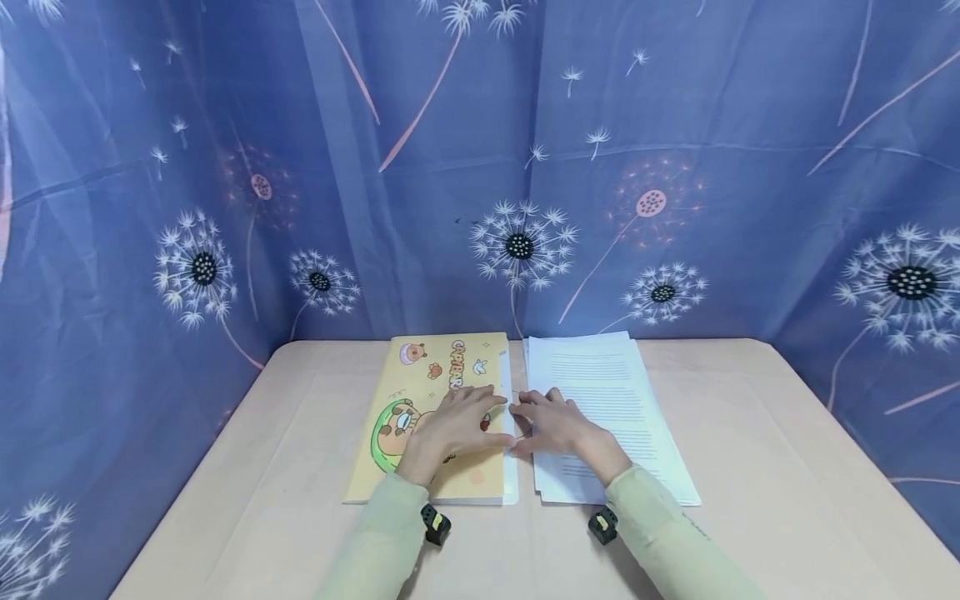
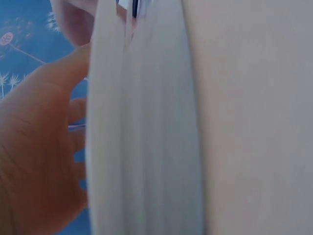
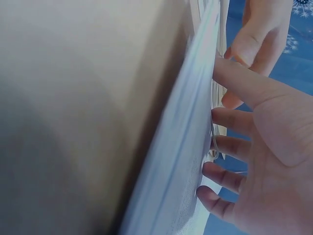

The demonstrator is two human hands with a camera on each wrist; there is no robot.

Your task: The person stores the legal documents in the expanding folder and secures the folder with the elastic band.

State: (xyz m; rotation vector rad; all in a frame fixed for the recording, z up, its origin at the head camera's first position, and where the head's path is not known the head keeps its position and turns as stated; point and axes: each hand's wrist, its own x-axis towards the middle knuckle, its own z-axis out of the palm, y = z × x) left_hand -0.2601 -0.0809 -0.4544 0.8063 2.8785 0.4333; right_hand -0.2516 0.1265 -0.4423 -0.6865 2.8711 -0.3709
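Note:
A yellow folder (image 1: 442,375) with cartoon capybaras on its cover lies left of centre, clear tabs along its right edge. Beside it lies a stack of printed paper (image 1: 660,433), its sheets slightly uneven. My left hand (image 1: 465,421) is over the folder's right side, thumb and fingers apart, reaching towards the gap. From over the stack, my right hand (image 1: 553,423) reaches the same gap, its fingers loosely bent. The two hands' fingertips nearly meet. In the right wrist view, a thin pale loop (image 3: 216,152) shows by my right fingers; its kind is unclear.
A light beige tabletop (image 1: 750,467) extends around the folder and papers. A blue curtain (image 1: 450,208) with dandelion prints hangs behind it and at both sides. Small black wrist cameras sit below both sleeves.

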